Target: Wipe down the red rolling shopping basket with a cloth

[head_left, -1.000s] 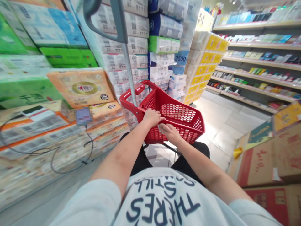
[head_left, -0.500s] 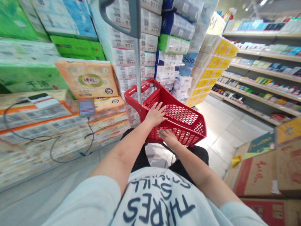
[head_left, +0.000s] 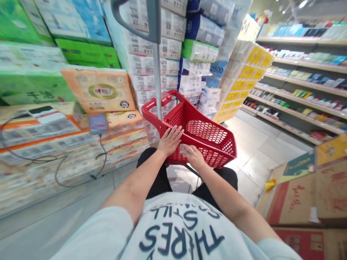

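A red plastic shopping basket (head_left: 214,139) on wheels stands tilted in front of me, its grey pull handle (head_left: 155,61) rising to the top of the view. My left hand (head_left: 169,141) lies flat on the basket's near rim with the fingers spread. My right hand (head_left: 191,155) presses a small whitish cloth or wipe (head_left: 183,148) against the basket's near outer wall, fingers curled over it. The basket's inside shows nothing in it.
Stacked packs of tissue paper (head_left: 97,90) fill the left side, with a black cable (head_left: 59,166) hanging over them. Shelves of goods (head_left: 303,83) run along the right. Cardboard boxes (head_left: 303,195) stand at the lower right. The tiled aisle (head_left: 257,148) continues ahead.
My left hand has opened from a curled grip on the rim to flat, spread fingers. The right hand has stayed on the basket wall with the cloth. The view shifted slightly.
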Demonstrator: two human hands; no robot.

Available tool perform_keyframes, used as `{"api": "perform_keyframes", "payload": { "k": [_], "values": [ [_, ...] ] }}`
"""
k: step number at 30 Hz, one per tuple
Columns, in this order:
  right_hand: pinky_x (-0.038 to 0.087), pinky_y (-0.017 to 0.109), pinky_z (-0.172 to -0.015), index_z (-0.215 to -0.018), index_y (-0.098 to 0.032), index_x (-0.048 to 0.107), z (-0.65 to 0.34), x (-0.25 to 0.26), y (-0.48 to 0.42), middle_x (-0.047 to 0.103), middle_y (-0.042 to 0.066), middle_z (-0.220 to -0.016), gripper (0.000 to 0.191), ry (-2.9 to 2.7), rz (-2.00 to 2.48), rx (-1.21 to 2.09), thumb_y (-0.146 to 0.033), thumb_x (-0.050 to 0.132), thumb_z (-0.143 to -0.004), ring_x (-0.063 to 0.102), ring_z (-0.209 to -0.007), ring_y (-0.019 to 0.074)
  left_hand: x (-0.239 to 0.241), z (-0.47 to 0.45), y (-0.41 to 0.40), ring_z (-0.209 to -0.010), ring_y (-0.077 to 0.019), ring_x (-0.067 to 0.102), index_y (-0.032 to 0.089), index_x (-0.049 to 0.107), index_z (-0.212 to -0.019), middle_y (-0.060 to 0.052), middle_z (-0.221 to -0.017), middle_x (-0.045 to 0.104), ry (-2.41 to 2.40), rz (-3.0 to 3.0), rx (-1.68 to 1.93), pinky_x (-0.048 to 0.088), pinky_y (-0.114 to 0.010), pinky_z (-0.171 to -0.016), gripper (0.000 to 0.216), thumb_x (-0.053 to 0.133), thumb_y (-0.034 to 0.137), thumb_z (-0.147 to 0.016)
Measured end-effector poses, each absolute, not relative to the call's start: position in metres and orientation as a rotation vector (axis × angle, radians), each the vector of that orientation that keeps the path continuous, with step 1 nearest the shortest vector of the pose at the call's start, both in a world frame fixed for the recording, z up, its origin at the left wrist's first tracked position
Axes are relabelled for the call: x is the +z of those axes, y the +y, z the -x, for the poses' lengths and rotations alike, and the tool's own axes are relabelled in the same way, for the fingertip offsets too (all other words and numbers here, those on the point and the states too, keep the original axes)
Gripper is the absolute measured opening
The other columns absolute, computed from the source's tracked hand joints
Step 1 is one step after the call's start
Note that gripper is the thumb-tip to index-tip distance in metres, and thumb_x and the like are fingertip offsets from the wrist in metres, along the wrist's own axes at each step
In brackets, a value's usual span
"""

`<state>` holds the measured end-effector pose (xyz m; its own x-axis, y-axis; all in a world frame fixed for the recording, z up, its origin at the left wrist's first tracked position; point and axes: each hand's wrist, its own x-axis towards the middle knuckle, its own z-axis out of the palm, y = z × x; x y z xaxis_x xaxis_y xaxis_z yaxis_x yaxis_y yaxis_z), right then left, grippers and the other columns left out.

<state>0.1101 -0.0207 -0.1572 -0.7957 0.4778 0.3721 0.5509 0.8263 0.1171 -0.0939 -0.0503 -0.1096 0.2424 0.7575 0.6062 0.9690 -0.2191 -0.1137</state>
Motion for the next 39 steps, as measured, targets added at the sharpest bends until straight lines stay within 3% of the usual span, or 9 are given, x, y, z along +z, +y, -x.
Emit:
{"api": "perform_keyframes", "payload": {
  "k": [5, 11, 16, 22, 28, 33, 39],
  "values": [
    [0.05, 0.035, -0.087, -0.131, -0.028, 0.054, -0.099, -0.158, -0.022, 0.056, 0.009, -0.122, 0.036, -2.837, 0.807, -0.264, -0.026, 0.043, -0.097, 0.05, -0.11, 0.0237, -0.112, 0.09, -0.057, -0.145, -0.0219, 0.015, 0.022, 0.021, -0.15, -0.003, -0.155, 0.026, -1.632, 2.037, -0.595, 0.016, -0.045, -0.118, 0.058, 0.036, 0.022, -0.093],
    [0.046, 0.037, -0.096, -0.134, -0.024, 0.051, -0.088, -0.143, -0.027, 0.051, 0.01, -0.131, 0.039, -2.749, 0.753, -0.295, -0.022, 0.04, -0.097, 0.046, -0.11, 0.0233, -0.12, 0.083, -0.061, -0.145, -0.023, 0.016, 0.022, 0.021, -0.15, -0.004, -0.154, 0.028, -1.679, 2.007, -0.581, 0.016, -0.046, -0.118, 0.059, 0.036, 0.023, -0.093],
    [0.051, 0.036, -0.084, -0.128, -0.023, 0.057, -0.093, -0.145, -0.028, 0.056, 0.011, -0.122, 0.036, -2.806, 0.846, -0.29, -0.03, 0.041, -0.097, 0.048, -0.106, 0.0249, -0.12, 0.085, -0.061, -0.145, -0.0234, 0.015, 0.022, 0.023, -0.15, -0.004, -0.155, 0.027, -1.66, 2.012, -0.581, 0.015, -0.047, -0.118, 0.058, 0.034, 0.021, -0.093],
    [0.047, 0.036, -0.094, -0.129, -0.025, 0.056, -0.102, -0.14, -0.028, 0.055, 0.008, -0.125, 0.036, -2.658, 0.765, -0.326, -0.026, 0.037, -0.098, 0.047, -0.107, 0.0226, -0.12, 0.081, -0.059, -0.145, -0.0263, 0.017, 0.019, 0.027, -0.148, -0.007, -0.153, 0.032, -1.661, 1.989, -0.6, 0.015, -0.051, -0.117, 0.056, 0.035, 0.023, -0.093],
    [0.052, 0.033, -0.08, -0.122, -0.024, 0.061, -0.115, -0.143, -0.031, 0.059, 0.01, -0.115, 0.032, -2.794, 0.88, -0.276, -0.026, 0.042, -0.096, 0.05, -0.1, 0.0232, -0.119, 0.079, -0.058, -0.145, -0.0249, 0.017, 0.02, 0.026, -0.149, -0.007, -0.153, 0.033, -1.679, 1.974, -0.601, 0.014, -0.049, -0.117, 0.057, 0.035, 0.023, -0.093],
    [0.05, 0.032, -0.089, -0.134, -0.024, 0.05, -0.1, -0.128, -0.029, 0.051, 0.007, -0.132, 0.039, -2.702, 0.856, -0.253, -0.023, 0.035, -0.098, 0.043, -0.113, 0.0219, -0.121, 0.086, -0.058, -0.145, -0.0237, 0.018, 0.02, 0.026, -0.149, -0.006, -0.153, 0.032, -1.646, 1.994, -0.586, 0.016, -0.047, -0.117, 0.056, 0.034, 0.019, -0.093],
    [0.053, 0.03, -0.075, -0.136, -0.027, 0.048, -0.088, -0.131, -0.031, 0.054, 0.008, -0.123, 0.041, -2.858, 0.977, -0.189, -0.022, 0.037, -0.097, 0.046, -0.108, 0.023, -0.122, 0.09, -0.058, -0.145, -0.0226, 0.018, 0.02, 0.027, -0.149, -0.004, -0.153, 0.032, -1.595, 1.996, -0.605, 0.016, -0.045, -0.118, 0.057, 0.035, 0.017, -0.092]
  ]
}}
